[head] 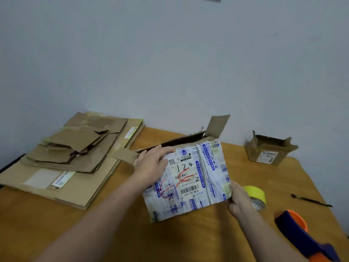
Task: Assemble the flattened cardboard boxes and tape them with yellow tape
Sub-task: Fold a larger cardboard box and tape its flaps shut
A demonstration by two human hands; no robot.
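Cardboard box (190, 186), wrapped in white tape with blue print too small to read, is held tilted above the wooden table (94, 224). Its label bears a handwritten black "124", barcodes and a red scrawl. The left hand (151, 164) lies on the upper left corner, fingers nearly straight. The right hand (239, 202) curls around the lower right corner. One roll of yellow tape (255, 193) sits just behind that hand. Nearby are one orange-and-blue tape dispenser (296, 229), one black pen (311, 200) and one small open box (268, 154) with a label. Several flattened cartons (71, 148) are stacked at left; their exact number is unclear.
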